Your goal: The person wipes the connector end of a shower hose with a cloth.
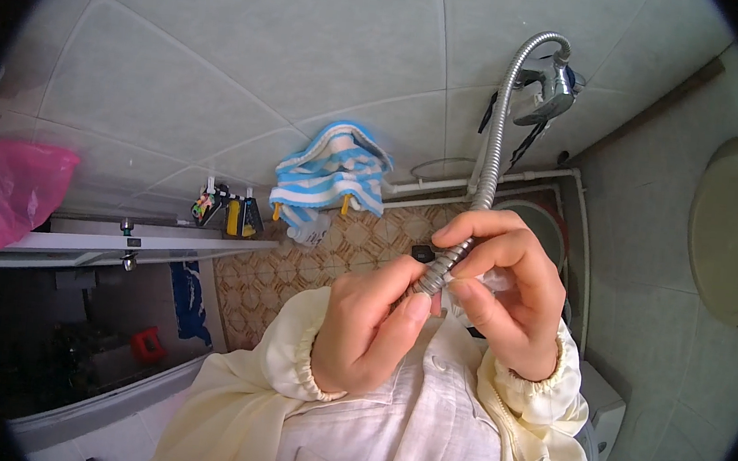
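A ribbed metal shower hose (497,143) arches down from a chrome mixer tap (550,91) on the tiled wall to my chest. My left hand (370,324) grips the hose near its lower end, thumb and index finger pinched around the coils. Just above it, the fingers of my right hand (514,284) curl over the same stretch of hose. Between that thumb and fingers is a crumpled white tissue or cloth (501,280), pressed to the metal. The very end of the hose is hidden behind my left hand.
A blue-and-white striped towel (334,174) hangs at the wall. White pipes (406,186) run low behind the hose, beside a round tub (536,226). At left are a pink plastic bag (30,184), a glass-like door panel (167,250) and hanging brushes (235,216). A beige basin (732,232) hangs right.
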Motion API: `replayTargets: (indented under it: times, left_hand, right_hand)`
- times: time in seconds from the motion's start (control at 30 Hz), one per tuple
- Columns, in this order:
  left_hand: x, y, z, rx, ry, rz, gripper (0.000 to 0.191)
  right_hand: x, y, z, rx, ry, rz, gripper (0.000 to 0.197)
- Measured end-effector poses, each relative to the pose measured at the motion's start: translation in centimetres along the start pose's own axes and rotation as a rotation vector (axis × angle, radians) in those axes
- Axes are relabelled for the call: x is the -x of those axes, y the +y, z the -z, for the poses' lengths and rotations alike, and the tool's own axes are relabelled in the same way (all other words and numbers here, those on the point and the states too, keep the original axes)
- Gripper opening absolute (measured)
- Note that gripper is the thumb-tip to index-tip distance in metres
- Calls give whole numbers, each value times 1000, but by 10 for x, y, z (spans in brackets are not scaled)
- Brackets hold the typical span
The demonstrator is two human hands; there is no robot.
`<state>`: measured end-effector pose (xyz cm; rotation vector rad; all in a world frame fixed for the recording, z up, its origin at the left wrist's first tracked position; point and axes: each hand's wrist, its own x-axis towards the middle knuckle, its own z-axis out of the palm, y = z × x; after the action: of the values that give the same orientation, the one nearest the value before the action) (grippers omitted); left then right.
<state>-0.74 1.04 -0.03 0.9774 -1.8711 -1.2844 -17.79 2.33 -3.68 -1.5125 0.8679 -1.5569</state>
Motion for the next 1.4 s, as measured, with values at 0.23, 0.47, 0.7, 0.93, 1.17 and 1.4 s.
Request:
replayTargets:
  times: [0.23, 0.47, 0.7, 0.93, 1.17, 1.4]
  left_hand:
    - [-2, -7, -4, -289, 9, -239, 9]
    - [8, -4, -4, 39, 51, 9, 15]
    - [8, 6, -1, 142, 22, 169, 30]
    - [5, 1, 1, 70, 14, 28, 18]
    - [2, 1, 0, -145, 35, -65, 13]
    - [-1, -3, 1, -311, 53, -223, 16]
  right_hand:
    - [-5, -10, -3, 143, 24, -31, 11]
    - [-4, -7, -3, 107, 8, 60, 12]
    - [4, -2, 6, -140, -11, -21, 8]
    - [2, -4, 3, 11, -52, -9, 8]
    - [-1, 0, -3, 125, 5, 76, 10]
    - [-3, -4, -5, 105, 36, 0, 12]
